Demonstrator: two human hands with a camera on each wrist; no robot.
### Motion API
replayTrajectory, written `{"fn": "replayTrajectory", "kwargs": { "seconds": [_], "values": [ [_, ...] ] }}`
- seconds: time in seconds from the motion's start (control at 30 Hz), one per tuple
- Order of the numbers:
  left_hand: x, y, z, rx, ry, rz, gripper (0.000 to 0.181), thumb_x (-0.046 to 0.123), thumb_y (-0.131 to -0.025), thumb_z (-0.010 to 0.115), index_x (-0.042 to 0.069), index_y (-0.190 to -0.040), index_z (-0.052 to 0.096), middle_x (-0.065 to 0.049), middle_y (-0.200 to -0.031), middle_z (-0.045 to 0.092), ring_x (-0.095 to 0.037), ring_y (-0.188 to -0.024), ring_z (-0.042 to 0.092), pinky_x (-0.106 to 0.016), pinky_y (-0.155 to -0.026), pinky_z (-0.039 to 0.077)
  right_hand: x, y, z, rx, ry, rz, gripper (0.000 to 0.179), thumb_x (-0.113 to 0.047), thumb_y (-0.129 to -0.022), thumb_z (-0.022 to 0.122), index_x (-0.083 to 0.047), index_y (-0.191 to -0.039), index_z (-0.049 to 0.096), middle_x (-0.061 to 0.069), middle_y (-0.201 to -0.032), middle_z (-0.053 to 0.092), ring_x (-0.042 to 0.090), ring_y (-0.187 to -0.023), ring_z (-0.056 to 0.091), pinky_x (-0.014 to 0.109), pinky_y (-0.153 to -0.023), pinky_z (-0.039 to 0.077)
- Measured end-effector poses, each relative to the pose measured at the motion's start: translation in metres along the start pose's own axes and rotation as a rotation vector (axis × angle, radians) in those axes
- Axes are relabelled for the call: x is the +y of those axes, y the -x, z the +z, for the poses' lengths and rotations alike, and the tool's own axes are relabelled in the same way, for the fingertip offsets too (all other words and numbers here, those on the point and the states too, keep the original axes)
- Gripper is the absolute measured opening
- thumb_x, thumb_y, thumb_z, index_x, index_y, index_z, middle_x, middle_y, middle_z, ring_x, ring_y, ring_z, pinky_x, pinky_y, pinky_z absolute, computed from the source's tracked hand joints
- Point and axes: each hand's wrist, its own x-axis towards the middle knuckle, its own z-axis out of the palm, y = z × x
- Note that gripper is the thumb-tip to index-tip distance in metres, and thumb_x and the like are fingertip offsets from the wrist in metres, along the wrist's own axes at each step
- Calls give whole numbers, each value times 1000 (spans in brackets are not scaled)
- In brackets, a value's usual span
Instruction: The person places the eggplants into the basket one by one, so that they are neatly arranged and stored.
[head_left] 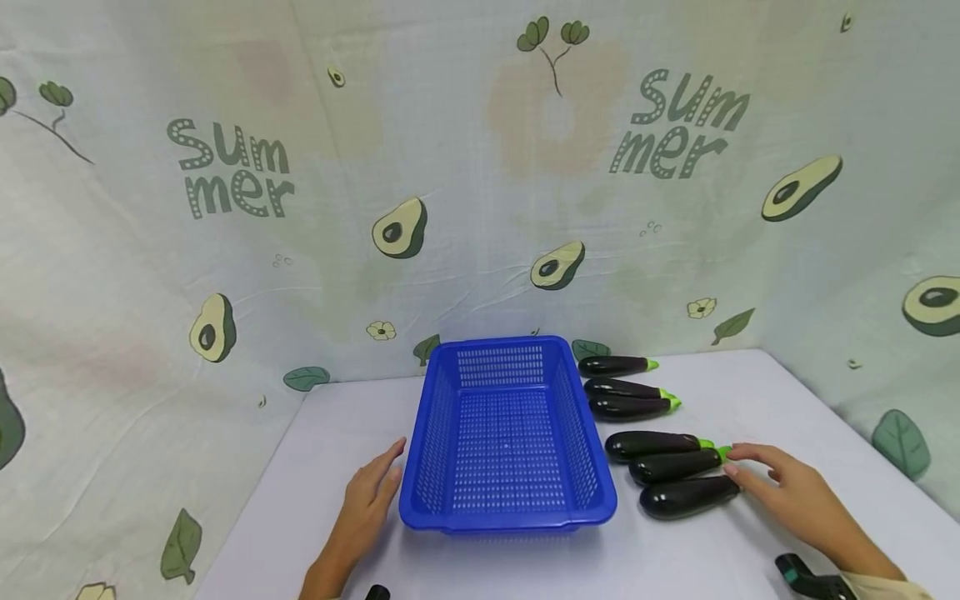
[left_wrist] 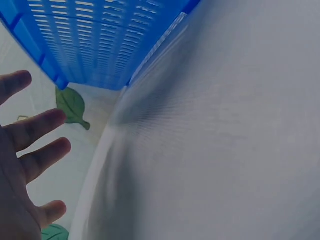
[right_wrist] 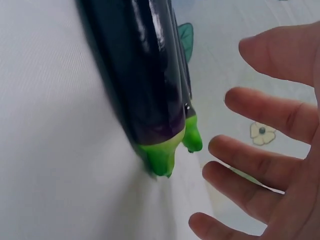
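Note:
A blue plastic basket (head_left: 510,450) with perforated walls stands on the white table, nothing inside it. My left hand (head_left: 362,500) is just left of the basket, fingers spread; in the left wrist view the fingers (left_wrist: 42,127) are apart from the basket wall (left_wrist: 100,45). Several dark purple eggplants with green stem ends lie in a column right of the basket. My right hand (head_left: 787,492) is at the stem ends of the nearest eggplant (head_left: 688,497) and the middle eggplant (head_left: 675,466). In the right wrist view its spread fingers (right_wrist: 270,112) hold nothing, beside an eggplant (right_wrist: 145,75).
Farther back lie more eggplants, among them one at the back (head_left: 613,367) by the basket's far right corner. A cloth (head_left: 465,167) printed with avocados and leaves hangs behind the table (head_left: 330,433). The table's right edge runs beyond my right hand.

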Motion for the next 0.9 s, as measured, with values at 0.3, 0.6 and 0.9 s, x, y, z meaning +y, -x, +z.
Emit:
{"fn": "replayTrajectory", "kwargs": {
  "seconds": [0.3,0.6,0.9],
  "values": [
    [6,-1,-2,-30,116,-83,46,22,-108,44,12,-153,44,-9,-140,58,-33,-133,50,-59,-106,37,2,-2,2,-94,-9,42,44,-43,-94,69,-5,-115,70,31,-132,57,53,-122,48,66,-91,44],
    [6,3,0,-100,251,-140,47,26,-110,36,27,-157,36,-6,-151,48,-26,-139,45,-48,-111,36,2,-1,3,-250,-3,39,52,-50,-91,68,-8,-122,69,32,-138,50,57,-126,43,71,-93,39],
    [13,-1,4,-117,307,-93,45,24,-110,36,23,-155,40,-2,-156,41,-23,-143,38,-25,-111,30,2,1,-1,-245,36,-44,55,-40,-85,77,-10,-130,66,34,-137,51,59,-124,44,74,-89,40]
  ]
}}
